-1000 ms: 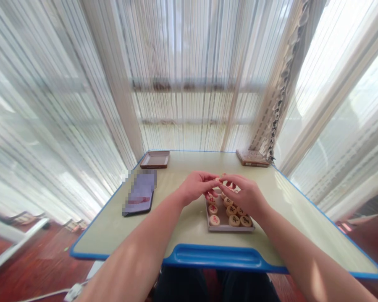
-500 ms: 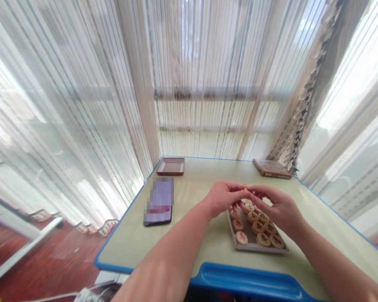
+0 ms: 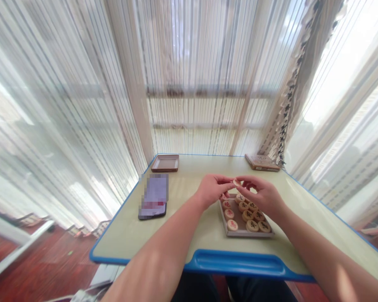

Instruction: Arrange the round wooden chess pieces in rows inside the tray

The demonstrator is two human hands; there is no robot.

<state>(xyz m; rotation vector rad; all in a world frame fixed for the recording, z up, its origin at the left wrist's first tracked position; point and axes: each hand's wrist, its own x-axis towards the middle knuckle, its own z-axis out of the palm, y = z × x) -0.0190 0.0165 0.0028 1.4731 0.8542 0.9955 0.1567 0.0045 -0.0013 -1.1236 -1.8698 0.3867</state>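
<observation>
A shallow grey tray (image 3: 236, 233) lies on the table in front of me, with several round wooden chess pieces (image 3: 248, 215) in rows, some marked red, some black. Both hands meet just above its far end. My left hand (image 3: 211, 191) and my right hand (image 3: 263, 194) pinch one round wooden piece (image 3: 237, 183) between their fingertips. The far pieces in the tray are partly hidden by my fingers.
A dark phone (image 3: 154, 196) lies on the left of the pale table (image 3: 189, 222), which has a blue rim and a blue groove (image 3: 239, 262) at the near edge. A brown box lid (image 3: 165, 163) sits at the far left, a brown box (image 3: 262, 162) at the far right. Sheer curtains hang behind.
The view has swung about while my hands stayed together over the tray's far end, still pinching a piece between them.
</observation>
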